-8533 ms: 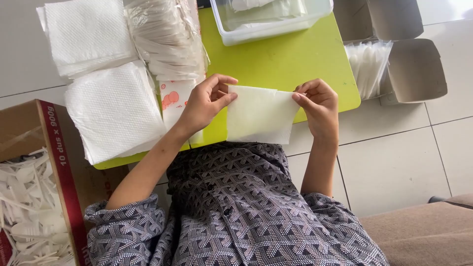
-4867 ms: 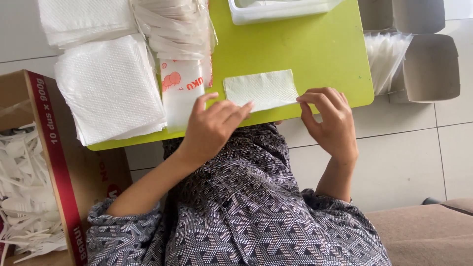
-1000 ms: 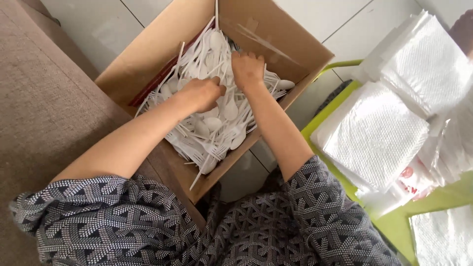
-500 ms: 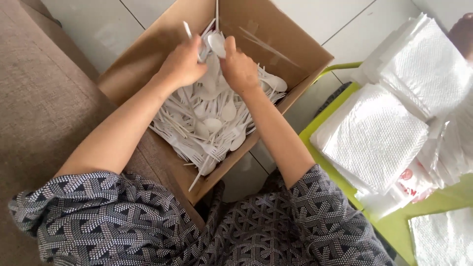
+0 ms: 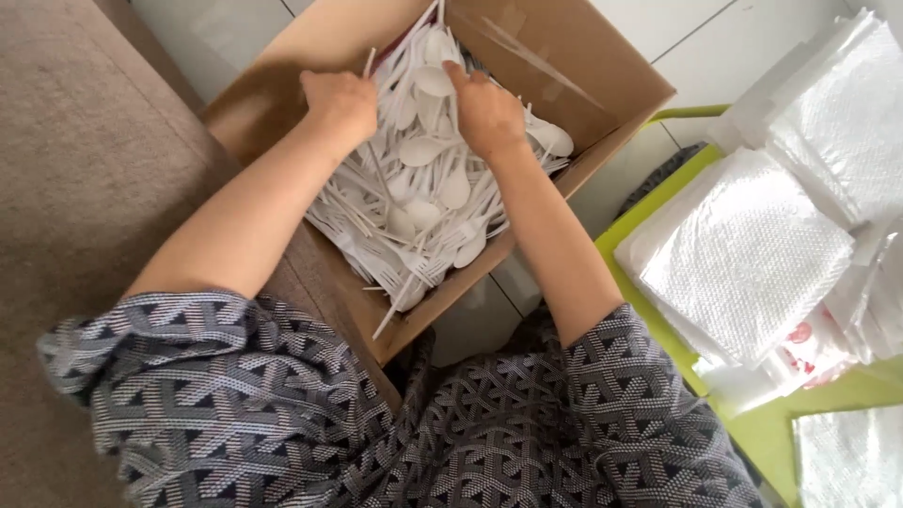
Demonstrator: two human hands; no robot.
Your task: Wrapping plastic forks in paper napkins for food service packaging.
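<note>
White plastic spoons and forks point(image 5: 423, 202) fill a brown cardboard box point(image 5: 555, 71) that sits on the pale tiled floor point(image 5: 715, 47), at the far middle of the scene. Both of the person's hands are down in that box. The left hand point(image 5: 340, 99) rests at the far left edge of the pile, knuckles up and fingers curled down among the handles; whether it actually pinches a piece I cannot tell, since the fingertips are buried. The right hand point(image 5: 487, 108) is just beside it, a little to the right, also curled with the fingers dipping into the cutlery, touching the spoons under it; what it grips, if anything, is hidden too. The two hands are near each other but apart, with a few spoon bowls showing between them. Most of the heap lies on the near side of the hands, spilling toward the box's near wall, where one handle pokes over the edge.

Bare forearms run back to patterned grey sleeves point(image 5: 216, 395). Left of the box lies a brownish cushioned surface point(image 5: 85, 188). To the right stands a lime-green table point(image 5: 752, 433), carrying stacks of white paper napkins point(image 5: 752, 254), some wrapped in clear plastic.
</note>
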